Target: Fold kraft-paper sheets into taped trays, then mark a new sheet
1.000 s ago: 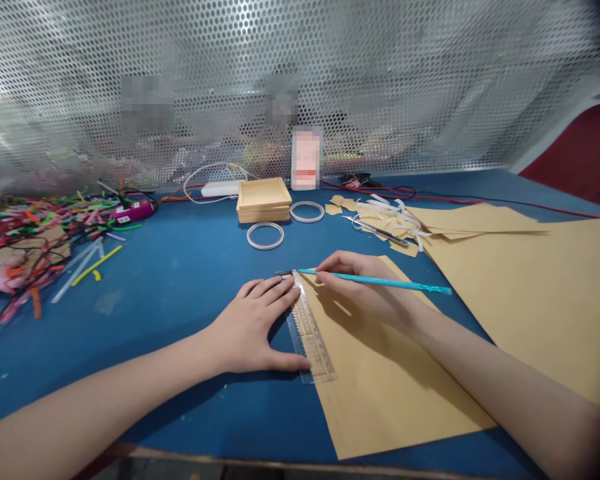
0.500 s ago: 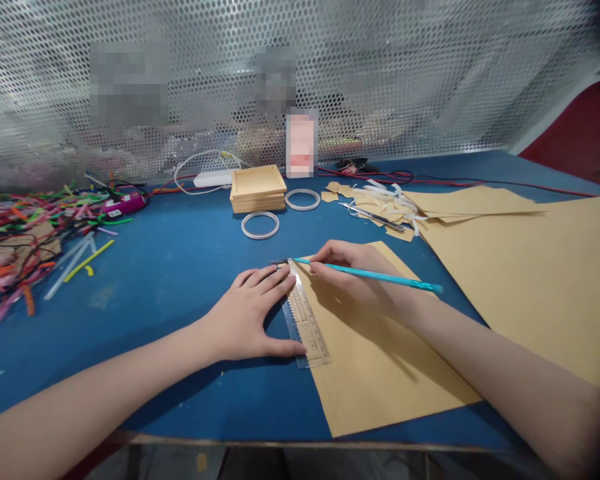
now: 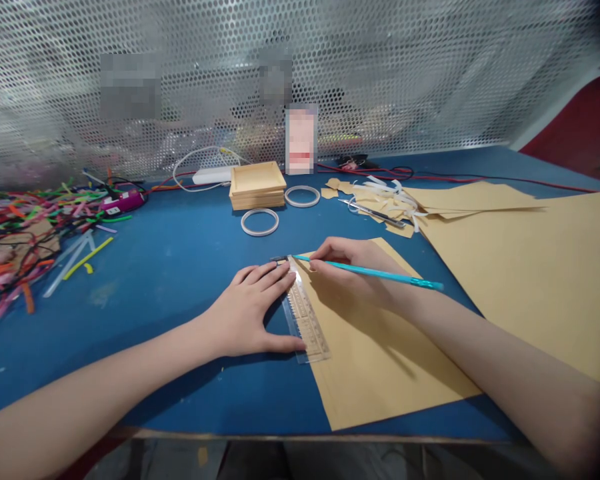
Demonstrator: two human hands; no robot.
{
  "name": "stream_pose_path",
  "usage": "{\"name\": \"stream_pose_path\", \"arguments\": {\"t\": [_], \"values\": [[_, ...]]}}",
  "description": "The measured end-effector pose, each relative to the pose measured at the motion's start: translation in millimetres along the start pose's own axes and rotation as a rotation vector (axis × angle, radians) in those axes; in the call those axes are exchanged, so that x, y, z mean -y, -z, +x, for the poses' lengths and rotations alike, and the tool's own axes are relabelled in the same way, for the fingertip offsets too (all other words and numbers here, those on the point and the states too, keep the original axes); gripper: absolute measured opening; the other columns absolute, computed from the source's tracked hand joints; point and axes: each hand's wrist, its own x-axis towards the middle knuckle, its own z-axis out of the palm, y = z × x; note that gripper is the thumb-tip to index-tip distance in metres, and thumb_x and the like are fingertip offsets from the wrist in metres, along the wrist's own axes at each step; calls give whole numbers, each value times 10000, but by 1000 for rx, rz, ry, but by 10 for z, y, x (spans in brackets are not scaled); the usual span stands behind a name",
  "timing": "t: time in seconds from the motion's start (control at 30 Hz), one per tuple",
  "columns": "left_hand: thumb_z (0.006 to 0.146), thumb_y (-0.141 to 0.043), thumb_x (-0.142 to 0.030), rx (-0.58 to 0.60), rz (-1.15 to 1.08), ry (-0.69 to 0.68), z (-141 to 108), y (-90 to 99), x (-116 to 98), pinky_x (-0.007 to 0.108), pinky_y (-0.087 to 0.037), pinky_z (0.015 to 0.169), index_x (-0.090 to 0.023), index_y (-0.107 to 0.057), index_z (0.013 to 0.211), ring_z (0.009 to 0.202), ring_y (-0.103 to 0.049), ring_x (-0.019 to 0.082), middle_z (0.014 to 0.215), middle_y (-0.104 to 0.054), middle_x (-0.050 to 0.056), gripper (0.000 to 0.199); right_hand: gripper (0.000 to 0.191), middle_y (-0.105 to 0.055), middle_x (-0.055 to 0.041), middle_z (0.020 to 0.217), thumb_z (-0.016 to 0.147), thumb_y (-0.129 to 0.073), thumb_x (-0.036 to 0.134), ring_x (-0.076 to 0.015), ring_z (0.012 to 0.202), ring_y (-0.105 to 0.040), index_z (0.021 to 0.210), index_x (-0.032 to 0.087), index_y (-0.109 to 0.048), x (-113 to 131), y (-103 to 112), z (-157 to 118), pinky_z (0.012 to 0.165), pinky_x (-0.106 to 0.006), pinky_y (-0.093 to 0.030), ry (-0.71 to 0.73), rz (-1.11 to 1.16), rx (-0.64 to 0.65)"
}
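A clear ruler [image 3: 307,323] lies along the left edge of a tan paper sheet [image 3: 375,373] on the blue table. My left hand [image 3: 247,310] is spread flat, with its fingertips and thumb pressing on the ruler. Between the fingers of my right hand [image 3: 353,267] is a turquoise pencil [image 3: 380,273]. The pencil's tip is at the ruler's far end, near the sheet's top left corner. A small dark object [image 3: 280,258] lies at that end, partly hidden by my left fingers.
Stacked wooden trays [image 3: 257,187] and two tape rings [image 3: 260,223] stand behind the hands. Paper scraps and a metal tool [image 3: 375,213] lie at the back right, beside large tan sheets [image 3: 540,267]. Colourful strips [image 3: 87,257] and a purple device [image 3: 125,202] are at the left.
The view has shifted slightly. Both hands, the ruler and the pencil keep nearly the same places on the paper.
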Motion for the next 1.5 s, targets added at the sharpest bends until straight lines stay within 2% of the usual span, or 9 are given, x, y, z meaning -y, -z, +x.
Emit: {"name": "stream_pose_path", "arguments": {"t": [0.17,0.33,0.5,0.57,0.63,0.8,1.07,1.23,1.5], "values": [[731,-519,-798,5,-16,6,-1,8,-10,467,-168,1134,-207,-301,1485,1422,-240,293,1542,-263,89,983,184,-706,-18,744,816,-582,372,-162,674,-603,751,207,-632,83,159,-51,570,-252,-407,38,-107,132],[723,-536,-795,7,-24,15,-3,5,-16,467,-162,1139,-195,-323,1475,1419,-244,298,1542,-266,97,986,163,-703,-28,721,791,-608,342,-167,645,-604,721,208,-667,105,377,-155,554,-257,-420,119,-127,387],[715,-549,-793,8,-26,13,-2,5,-16,461,-161,1142,-184,-324,1475,1418,-248,294,1539,-274,96,999,97,-710,-21,675,748,-653,262,-166,622,-632,680,210,-698,178,475,-232,530,-247,-447,65,29,614],[717,-553,-788,3,-23,11,-1,6,-12,451,-162,1144,-177,-330,1472,1419,-247,289,1536,-283,96,996,113,-710,-26,653,747,-668,275,-162,604,-635,663,200,-678,197,485,-230,512,-244,-453,18,133,617],[716,-555,-787,-3,-18,9,-3,8,-3,448,-166,1145,-169,-342,1466,1419,-248,286,1534,-286,100,995,142,-718,-38,670,768,-672,321,-164,612,-644,714,190,-667,180,486,-203,532,-254,-475,-11,265,548],[711,-567,-782,-6,-31,-24,-53,19,-9,464,-188,1138,-181,-378,1448,1394,-299,296,1520,-324,94,969,228,-741,-81,840,777,-675,376,-206,769,-686,889,176,-672,4,431,-84,731,-346,-537,-47,536,375],[704,-620,-726,13,-78,-78,-257,-27,-266,516,-261,1098,-204,-418,1430,1352,-358,344,1493,-371,113,916,265,-637,19,565,712,-741,340,-108,503,-579,661,184,-533,-52,232,-37,483,-225,-424,-74,391,488],[750,-585,-706,60,-20,-81,-297,-34,-364,525,-290,1082,-153,-418,1430,1348,-363,352,1497,-349,143,893,248,-640,22,566,710,-712,290,-115,487,-580,653,199,-489,-10,179,-60,471,-230,-427,-97,375,502],[761,-587,-689,56,-13,-75,-311,-46,-388,529,-303,1076,-162,-403,1438,1349,-363,348,1497,-351,138,878,182,-644,22,590,705,-669,251,-120,512,-583,655,199,-503,40,172,-89,469,-225,-415,-91,286,472]]}}
